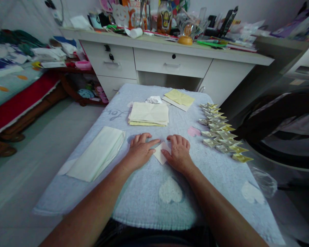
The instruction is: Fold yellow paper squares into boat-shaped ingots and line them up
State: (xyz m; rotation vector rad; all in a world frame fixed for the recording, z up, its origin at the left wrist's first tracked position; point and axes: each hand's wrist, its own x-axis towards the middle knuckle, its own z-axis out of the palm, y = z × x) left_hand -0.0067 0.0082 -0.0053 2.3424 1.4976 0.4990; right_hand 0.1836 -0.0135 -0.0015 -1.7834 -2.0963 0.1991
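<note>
Nearest to us, the pale blue towel (pixel 144 192) with its heart patches covers the small table and bears everything we are working on. On its left edge lies a long pile of whitish paper (pixel 96 152); further up the middle sits the square stack of cream sheets (pixel 148 114), with a couple of yellow sheets (pixel 179 98) and a crumpled white scrap (pixel 153 100) behind it. Along the right edge runs a row of finished folded pieces (pixel 222 135), overlapping one another from far to near.

Between our hands lies one small folded sheet (pixel 161 153), flat on the towel near the centre. Our left hand (pixel 139 150) rests palm down beside it, its forefinger stretched across the upper edge; our right hand (pixel 178 151) presses fingertips onto the right half. Neither hand grasps anything: both are spread flat, pinning the paper rather than closing round it.

We judge that a crease is being pressed, partway through one piece. The next fold probably calls for lifting a corner while the other hand keeps the sheet from sliding on the soft towel.
</note>
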